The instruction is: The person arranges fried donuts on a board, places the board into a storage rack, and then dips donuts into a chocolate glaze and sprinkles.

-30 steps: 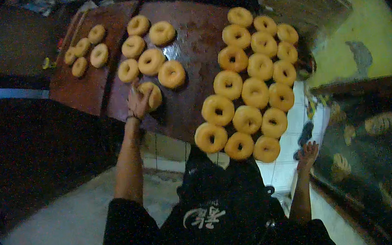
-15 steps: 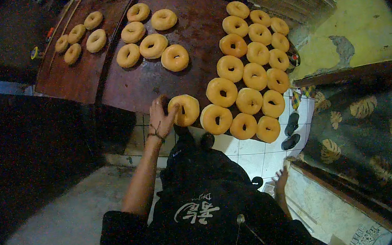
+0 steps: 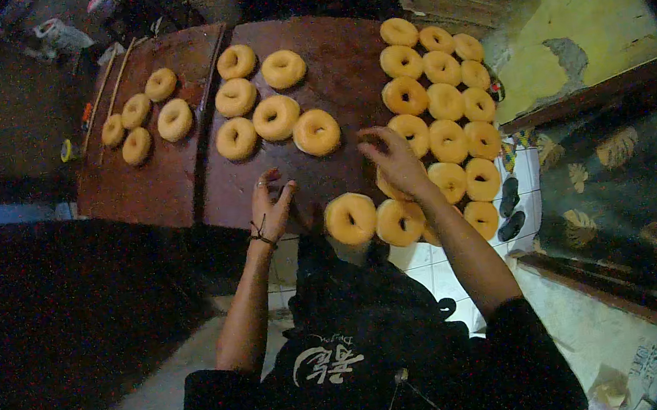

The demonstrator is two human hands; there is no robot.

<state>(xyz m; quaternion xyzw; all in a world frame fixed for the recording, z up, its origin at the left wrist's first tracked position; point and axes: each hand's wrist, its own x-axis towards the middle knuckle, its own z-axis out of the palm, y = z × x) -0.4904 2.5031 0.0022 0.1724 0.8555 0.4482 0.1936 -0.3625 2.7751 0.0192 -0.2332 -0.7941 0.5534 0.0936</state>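
Brown tabletop (image 3: 329, 61), doughnuts (image 3: 443, 102), right forearm (image 3: 469, 250) overlapping some

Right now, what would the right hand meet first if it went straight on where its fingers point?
Likely the rightmost doughnut of the middle group, to the left of the right hand. Its height above the table is unclear, so it might pass over.

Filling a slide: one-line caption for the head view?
Left hand open and right hand extended over a brown table of ring-shaped doughnuts.
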